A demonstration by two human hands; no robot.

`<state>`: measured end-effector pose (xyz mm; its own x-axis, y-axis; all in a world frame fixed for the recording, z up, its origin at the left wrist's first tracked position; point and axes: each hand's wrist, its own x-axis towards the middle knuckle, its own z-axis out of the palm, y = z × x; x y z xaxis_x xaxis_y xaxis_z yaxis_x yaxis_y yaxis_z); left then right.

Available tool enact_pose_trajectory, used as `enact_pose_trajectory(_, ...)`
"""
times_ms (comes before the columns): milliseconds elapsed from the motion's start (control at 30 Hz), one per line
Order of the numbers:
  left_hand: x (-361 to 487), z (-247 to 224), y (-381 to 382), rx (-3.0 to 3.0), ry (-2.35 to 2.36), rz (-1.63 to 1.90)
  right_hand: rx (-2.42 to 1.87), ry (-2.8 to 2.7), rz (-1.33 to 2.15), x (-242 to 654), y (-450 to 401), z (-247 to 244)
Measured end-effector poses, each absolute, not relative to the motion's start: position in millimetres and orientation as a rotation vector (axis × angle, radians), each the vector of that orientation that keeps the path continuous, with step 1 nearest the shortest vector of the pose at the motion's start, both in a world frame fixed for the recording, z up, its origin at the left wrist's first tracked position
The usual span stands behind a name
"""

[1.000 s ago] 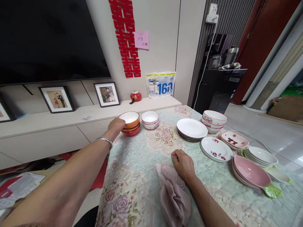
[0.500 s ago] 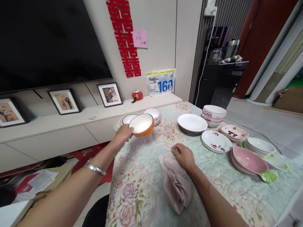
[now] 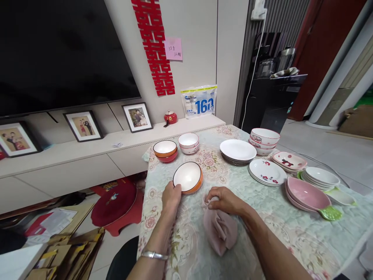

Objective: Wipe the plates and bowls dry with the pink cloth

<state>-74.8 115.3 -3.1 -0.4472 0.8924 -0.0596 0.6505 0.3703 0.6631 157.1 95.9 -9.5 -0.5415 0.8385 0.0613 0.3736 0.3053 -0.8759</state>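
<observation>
Left hand (image 3: 171,195) grips the near-left rim of an orange bowl (image 3: 188,178) with a white inside; the bowl sits upright near the middle of the desk (image 3: 291,233), which is covered by a floral cloth. Right hand (image 3: 223,199) is closed on the top of a pink rag (image 3: 220,229), just right of the bowl and not touching it; the rag lies bunched on the desk toward the near edge. Far of the bowl stands a stack of orange and red bowls (image 3: 165,151), with white bowls (image 3: 189,142) to its right. Further right: a stack of white plates (image 3: 237,151), flowered plates (image 3: 267,172), patterned bowls (image 3: 264,140) and pink dishes (image 3: 309,196).
</observation>
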Motion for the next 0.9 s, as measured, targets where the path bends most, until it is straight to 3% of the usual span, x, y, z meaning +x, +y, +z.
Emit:
enact_pose_trajectory(100,-66.1,-4.3,105.8,1.33,2.211,0.813,-1.097,-1.703,1.282,166.1,102.4,-8.4)
enact_pose_trajectory(333,-41.3,-3.3,85.7,1.329,2.149,0.956,-1.189,-0.869,1.099,171.5,125.5,-20.5)
enact_pose_trajectory(500,-23.4,-15.0,81.0,1.279,1.688,1.376,-1.156,-0.902,1.107,150.2,124.7,-27.9)
enact_pose_trajectory(900,-8.8,-24.4,72.6,1.175,1.162,1.437,-1.256,-1.206,0.977,144.0,122.8,-42.2)
